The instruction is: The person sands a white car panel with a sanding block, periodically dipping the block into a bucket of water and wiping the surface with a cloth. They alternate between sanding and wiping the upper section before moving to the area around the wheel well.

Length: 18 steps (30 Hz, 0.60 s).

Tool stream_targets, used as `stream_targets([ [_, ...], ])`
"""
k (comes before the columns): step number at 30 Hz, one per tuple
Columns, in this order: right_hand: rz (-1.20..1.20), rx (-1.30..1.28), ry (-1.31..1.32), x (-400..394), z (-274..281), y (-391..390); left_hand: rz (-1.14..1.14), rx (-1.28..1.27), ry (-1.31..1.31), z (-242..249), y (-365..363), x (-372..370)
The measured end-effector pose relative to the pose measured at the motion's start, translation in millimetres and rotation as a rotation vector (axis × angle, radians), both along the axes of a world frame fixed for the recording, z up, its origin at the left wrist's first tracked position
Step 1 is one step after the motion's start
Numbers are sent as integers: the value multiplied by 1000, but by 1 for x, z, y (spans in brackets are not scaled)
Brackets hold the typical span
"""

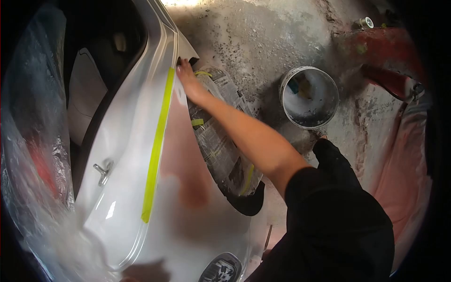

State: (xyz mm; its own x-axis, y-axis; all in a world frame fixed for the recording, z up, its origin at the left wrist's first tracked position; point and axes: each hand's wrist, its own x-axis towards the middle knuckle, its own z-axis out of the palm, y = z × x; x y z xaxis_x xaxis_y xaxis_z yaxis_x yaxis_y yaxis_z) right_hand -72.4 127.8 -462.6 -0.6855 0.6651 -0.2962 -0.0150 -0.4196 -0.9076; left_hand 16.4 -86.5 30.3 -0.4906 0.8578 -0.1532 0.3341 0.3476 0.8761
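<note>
My right hand (189, 84) lies against the upper edge of a pale car body panel (127, 141), fingers stretched and apparently holding nothing. The fingertips are near the top of a yellow-green tape strip (159, 145) stuck along the panel. Beneath my forearm, a brownish-pink patch (181, 141) spreads over the paint, with a darker spot lower down. Newspaper sheets (221, 141), fixed with pieces of tape, cover the wheel area beside my arm. A blurred brown shape at the bottom edge may be my left hand or its reflection; its fingers cannot be made out.
A white bucket (285, 110) stands on the stained floor (253, 42), with something blue and yellowish inside. Clear plastic sheeting (33, 117) hangs at left beside the door opening. A metal striker (103, 172) juts from the jamb. Reddish panels (392, 49) are at right.
</note>
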Motion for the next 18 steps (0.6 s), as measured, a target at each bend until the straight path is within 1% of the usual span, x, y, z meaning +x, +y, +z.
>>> stream_targets([
  [1, 1, -19, -42, -22, -22, 18, 16, 36, 24, -5, 2, 4],
  [2, -9, -86, 7, -28, -24, 23, 83, 74, 52, -9, 1, 12],
  [3, -15, -164, 50, -26, -20, 20, 78, 65, 67, -9, 0, 14],
  [4, -13, -263, 14, -11, 2, 4, 69, 60, 83, -9, -1, 13],
  [5, -15, -341, -9, 11, 41, -10, 56, 76, 109, -10, -1, 10],
  [6, -20, -390, 85, 41, 84, -17, 73, 13, 16, 0, -15, 8],
  [8, -28, -411, 5, 30, 73, -13, 43, 52, 87, -6, -14, 4],
  [9, -33, -432, -36, 20, 58, -12, 27, 60, 121, -9, -13, 4],
  [10, -72, -560, 170, -7, 16, -3, 24, 73, 163, -12, -11, 6],
  [11, -53, -545, 142, -1, 33, -1, 72, 77, 165, -15, -16, 11],
  [13, -22, -512, 74, 45, 94, -13, 164, 86, 158, -17, -21, 18],
  [14, 12, -330, 69, 75, 109, -48, 180, 59, 162, -17, -16, 21],
  [15, 46, -152, 63, 110, 121, -91, 252, 53, 221, -22, -9, 21],
  [17, 130, 31, 152, 189, 148, -153, 406, 22, 341, -28, 4, 26],
  [18, 134, 51, 141, 187, 150, -150, 341, 35, 311, -24, 3, 21],
])
